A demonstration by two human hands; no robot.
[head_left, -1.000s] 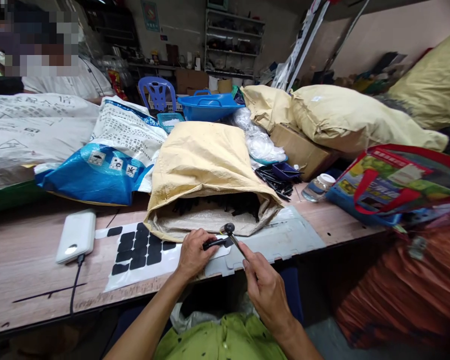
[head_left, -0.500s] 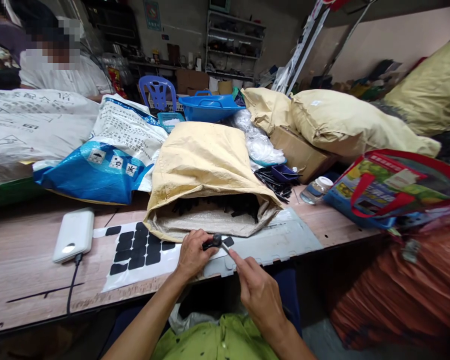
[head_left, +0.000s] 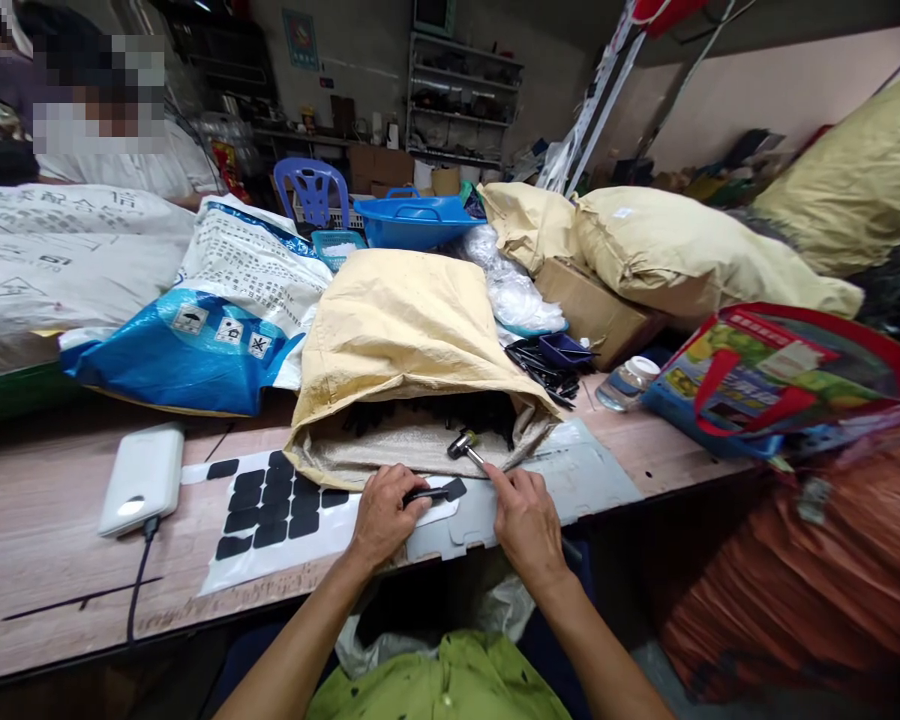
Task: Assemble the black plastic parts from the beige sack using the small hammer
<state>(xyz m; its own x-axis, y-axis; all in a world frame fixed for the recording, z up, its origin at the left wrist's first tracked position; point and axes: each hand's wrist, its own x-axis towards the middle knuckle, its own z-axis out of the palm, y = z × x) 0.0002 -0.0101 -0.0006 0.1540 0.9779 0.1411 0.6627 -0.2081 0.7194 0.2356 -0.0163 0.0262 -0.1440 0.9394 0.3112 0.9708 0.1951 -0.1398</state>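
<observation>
My left hand (head_left: 383, 511) pinches a small black part (head_left: 435, 493) flat against a grey plastic panel (head_left: 547, 480) at the bench's near edge. My right hand (head_left: 519, 516) is closed on the thin handle of a small hammer (head_left: 463, 446), whose head is raised just beyond the black part. Behind both hands lies an open tan sack (head_left: 401, 340) with several black parts inside its mouth. A white sheet of black adhesive pads (head_left: 270, 497) lies left of my left hand.
A white power bank (head_left: 142, 479) with a cable lies at the left. A blue-and-white bag (head_left: 217, 310), a blue basin (head_left: 412, 218), tan sacks (head_left: 682, 250), a water bottle (head_left: 624, 382) and a red-trimmed bag (head_left: 787, 370) crowd the bench. Another person sits far left.
My right hand brought the hammer head down onto the black part, then lifted it up and away to the right. My left hand has stayed on the part.
</observation>
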